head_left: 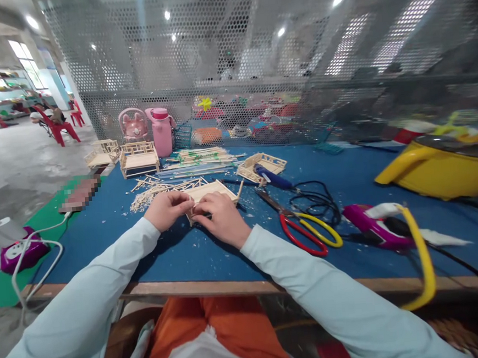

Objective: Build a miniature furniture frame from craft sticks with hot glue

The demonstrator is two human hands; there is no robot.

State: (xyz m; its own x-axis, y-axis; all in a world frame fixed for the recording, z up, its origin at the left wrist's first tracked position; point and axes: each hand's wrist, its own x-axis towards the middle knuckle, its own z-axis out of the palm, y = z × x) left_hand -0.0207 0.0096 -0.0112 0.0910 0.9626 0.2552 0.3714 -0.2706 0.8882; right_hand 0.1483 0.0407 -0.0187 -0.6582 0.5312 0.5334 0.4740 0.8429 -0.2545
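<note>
- Handling: one wooden-stick model (219, 189), left of the tabletop's centre, well in from its front edge.
- Left hand (168, 209): thumb and fingers narrowly pinched at the model's near-left corner; cannot tell what they close on.
- Right hand (222, 218): fingers curled narrow beside it; hold likewise obscured.
- Advised: brace the model, press lightly; thin sticks seem breakable.
- Surface: blue tabletop (179, 266), scrap-flecked; red-and-yellow-handled scissors (285, 216) right of the model.
- Room: perforated metal screen (188, 61) beyond the back edge; red chair (59, 131), floor left.
</note>
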